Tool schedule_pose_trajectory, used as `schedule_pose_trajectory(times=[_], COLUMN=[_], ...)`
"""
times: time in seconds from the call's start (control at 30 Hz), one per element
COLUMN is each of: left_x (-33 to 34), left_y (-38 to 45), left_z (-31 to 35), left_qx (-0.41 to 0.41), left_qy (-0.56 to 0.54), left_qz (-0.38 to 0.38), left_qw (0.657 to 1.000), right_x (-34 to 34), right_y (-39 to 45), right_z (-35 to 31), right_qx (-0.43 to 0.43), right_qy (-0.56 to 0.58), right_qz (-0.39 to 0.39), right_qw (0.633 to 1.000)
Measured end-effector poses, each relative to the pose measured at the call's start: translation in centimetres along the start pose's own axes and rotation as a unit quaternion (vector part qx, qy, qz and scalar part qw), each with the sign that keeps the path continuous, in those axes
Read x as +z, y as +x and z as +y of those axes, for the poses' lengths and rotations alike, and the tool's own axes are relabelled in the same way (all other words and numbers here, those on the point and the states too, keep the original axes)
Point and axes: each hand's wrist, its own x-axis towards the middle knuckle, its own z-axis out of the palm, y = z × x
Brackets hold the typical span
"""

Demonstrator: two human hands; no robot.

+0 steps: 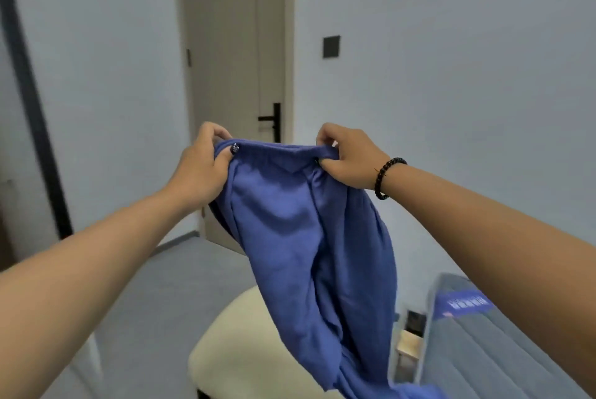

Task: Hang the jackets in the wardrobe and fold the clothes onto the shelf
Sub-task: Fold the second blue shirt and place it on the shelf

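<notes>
I am holding the blue trousers point(309, 237) up by the waistband, left hand point(201, 166) pinching at 9 o'clock, right hand point(350, 157) at 3; legs hanging toward 6, over the cream stool point(232, 344).

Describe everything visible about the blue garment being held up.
The blue garment looks like soft knit trousers with an elastic waistband. It is unfolded and held up in the air by that waistband: the left hand pinches one end, the right hand the other. The cloth hangs down wrinkled and slanting to the right, over a cream cushioned seat; whether it touches the seat cannot be told. Its lower end runs out of view.
</notes>
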Motion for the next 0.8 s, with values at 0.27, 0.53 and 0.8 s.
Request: schedule_pose_trajectory(times=[0.27,0.53,0.8], left_x=[-11.2,-18.1,-23.8], left_y=[-0.6,0.2,2.0], left_z=[-4.8,-6.4,-5.7], left_qx=[-0.086,-0.147,-0.121], left_qy=[0.104,0.174,0.182], left_qz=[0.046,0.134,0.165], left_qw=[0.990,0.964,0.962], right_x=[3.3,5.2,6.3], right_y=[7.5,8.4,11.8], right_z=[-10.8,-12.9,-14.9], right_qx=[-0.057,0.013,0.034], right_qy=[0.120,0.298,0.363], right_qz=[-0.027,-0.151,-0.025], right_qw=[0.991,0.942,0.931])
